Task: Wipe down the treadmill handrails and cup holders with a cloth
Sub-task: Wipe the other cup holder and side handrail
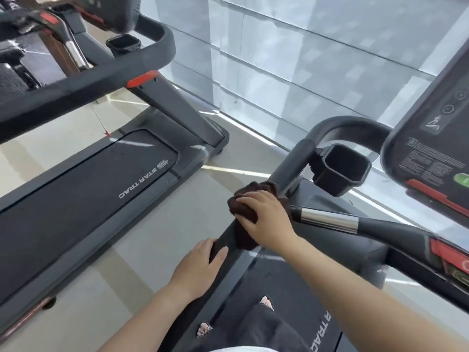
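Observation:
A dark grey handrail [291, 161] of the treadmill I stand on runs from the bottom centre up to a curved top. My right hand [266, 217] presses a dark brown cloth [243, 204] around the rail at mid-height. Just below it, my left hand [200, 268] grips the bare rail. A black square cup holder [342, 171] hangs off the rail to the upper right of the cloth and looks empty. A centre grip bar with a chrome sleeve [330, 221] branches right from the rail.
The console [436, 148] with red and green buttons fills the right edge. A second treadmill with its deck [83, 196] and handrail [83, 82] stands to the left across a strip of pale floor. Glass wall panels lie ahead. My feet rest on the belt below.

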